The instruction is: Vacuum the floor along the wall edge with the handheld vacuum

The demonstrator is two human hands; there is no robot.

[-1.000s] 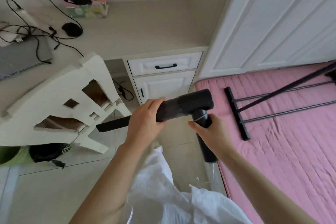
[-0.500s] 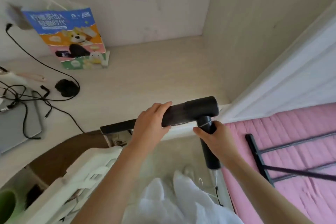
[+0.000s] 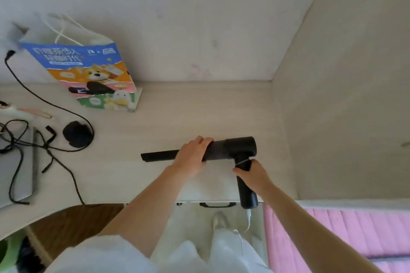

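The black vacuum (image 3: pixel 230 149) is held level above the pale desk (image 3: pixel 177 113), its barrel running left to right and its flat nozzle (image 3: pixel 159 155) pointing left, toward the cables. The left hand (image 3: pixel 192 157) wraps over the barrel just behind the nozzle, fingers curled close together across the top. The right hand (image 3: pixel 253 176) grips the handle (image 3: pixel 245 186), which hangs down past the desk's front edge; the thumb lies across the handle, and the other fingers are hidden behind it. Below the handle a drawer pull (image 3: pixel 216 204) shows. At the back of the desk a printed paper bag (image 3: pixel 88 75) stands against the wall. Left of it lie tangled black cables (image 3: pixel 44 146), a round black object (image 3: pixel 77 133) and a grey laptop (image 3: pixel 15 173). Pink bedding (image 3: pixel 332 232) lies at lower right.
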